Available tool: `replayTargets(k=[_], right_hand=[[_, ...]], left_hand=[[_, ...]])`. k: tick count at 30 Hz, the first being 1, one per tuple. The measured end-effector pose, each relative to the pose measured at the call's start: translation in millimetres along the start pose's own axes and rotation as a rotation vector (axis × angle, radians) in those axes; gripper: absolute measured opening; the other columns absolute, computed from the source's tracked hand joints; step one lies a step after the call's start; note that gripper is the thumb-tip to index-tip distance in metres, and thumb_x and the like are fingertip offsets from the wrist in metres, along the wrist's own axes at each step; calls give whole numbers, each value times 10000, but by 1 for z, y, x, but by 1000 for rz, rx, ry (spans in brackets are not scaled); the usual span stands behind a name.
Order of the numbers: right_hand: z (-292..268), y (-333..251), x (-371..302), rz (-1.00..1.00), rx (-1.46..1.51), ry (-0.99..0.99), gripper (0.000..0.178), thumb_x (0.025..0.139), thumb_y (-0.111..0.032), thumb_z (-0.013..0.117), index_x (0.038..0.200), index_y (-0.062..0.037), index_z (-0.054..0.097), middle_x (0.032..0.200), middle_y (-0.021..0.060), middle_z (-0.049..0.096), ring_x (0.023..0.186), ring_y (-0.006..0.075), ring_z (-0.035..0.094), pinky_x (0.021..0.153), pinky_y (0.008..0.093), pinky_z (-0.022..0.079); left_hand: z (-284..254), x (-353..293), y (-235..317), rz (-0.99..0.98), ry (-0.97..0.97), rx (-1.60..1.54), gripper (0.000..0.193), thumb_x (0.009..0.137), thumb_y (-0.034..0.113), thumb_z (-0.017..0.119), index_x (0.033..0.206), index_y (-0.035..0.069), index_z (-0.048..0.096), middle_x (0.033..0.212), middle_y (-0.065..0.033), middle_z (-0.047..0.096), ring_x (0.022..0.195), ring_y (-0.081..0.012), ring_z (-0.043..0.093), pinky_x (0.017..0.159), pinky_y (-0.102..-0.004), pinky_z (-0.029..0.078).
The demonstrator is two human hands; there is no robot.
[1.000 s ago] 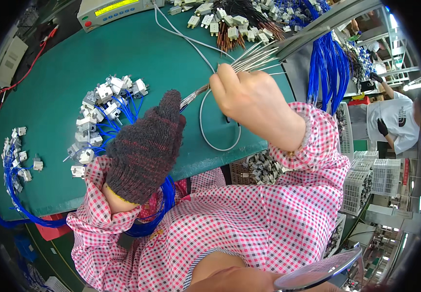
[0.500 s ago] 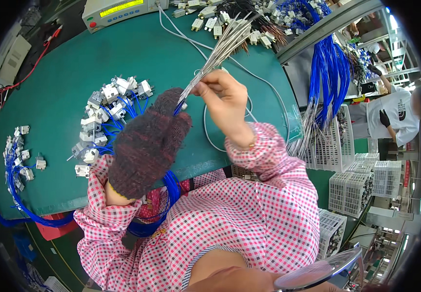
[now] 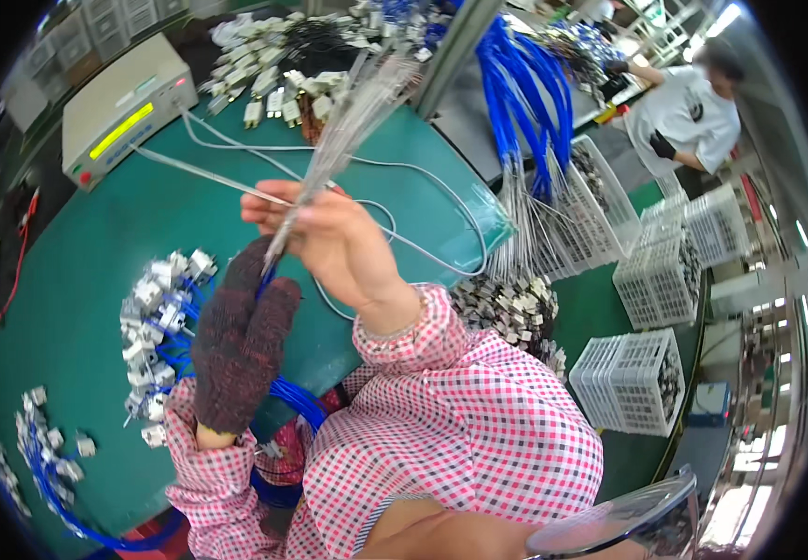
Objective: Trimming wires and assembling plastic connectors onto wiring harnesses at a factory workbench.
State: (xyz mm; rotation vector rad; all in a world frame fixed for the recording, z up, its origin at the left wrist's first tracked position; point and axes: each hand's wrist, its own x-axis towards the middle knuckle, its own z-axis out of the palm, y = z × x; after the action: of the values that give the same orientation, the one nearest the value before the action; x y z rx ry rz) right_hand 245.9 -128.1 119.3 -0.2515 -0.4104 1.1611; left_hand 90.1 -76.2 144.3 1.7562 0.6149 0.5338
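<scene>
My left hand [image 3: 241,336], in a dark knitted glove, is closed round a bundle of blue cables [image 3: 297,401]. Their bare silvery wire ends [image 3: 353,117] fan upward out of the glove, blurred at the tips. Bare and with its fingers stretched out, my right hand [image 3: 339,238] lies against the wires just above the glove. The blue lengths hang below the glove toward my lap. Beside the glove, on the green table [image 3: 77,280], lies a cluster of white and grey plugs [image 3: 147,322] on blue cables.
A tester box with a yellow display [image 3: 124,126] stands at the back left, its grey leads [image 3: 423,168] crossing the table. More plugs [image 3: 273,56] are heaped at the back. Blue cables [image 3: 525,84] hang at right by white crates [image 3: 628,373]. A co-worker [image 3: 684,117] stands beyond.
My view has swung to the right, so the table sits further left and lower. My right hand's fingers have gone from pinching the wires to stretched out. The left hand keeps its grip.
</scene>
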Motion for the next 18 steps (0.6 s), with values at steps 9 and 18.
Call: replayTargets(k=[9, 18], right_hand=[[36, -30, 18, -433, -2463, -367, 116, 722, -146, 653, 732, -32, 632, 652, 112, 595, 613, 274, 578, 633, 406, 428], [-6, -4, 9, -1105, -1834, 16, 67, 775, -59, 623, 821, -15, 642, 810, 141, 634, 832, 292, 595, 790, 379, 432]], left_hand=[[5, -13, -12, 394, 67, 614, 367, 894, 133, 617, 1232, 4, 556, 1081, -181, 638, 863, -304, 647, 760, -353, 513], [13, 2, -25, 308, 147, 588, 355, 903, 110, 605, 1237, 4, 547, 1115, -187, 624, 934, -314, 640, 786, -366, 511]])
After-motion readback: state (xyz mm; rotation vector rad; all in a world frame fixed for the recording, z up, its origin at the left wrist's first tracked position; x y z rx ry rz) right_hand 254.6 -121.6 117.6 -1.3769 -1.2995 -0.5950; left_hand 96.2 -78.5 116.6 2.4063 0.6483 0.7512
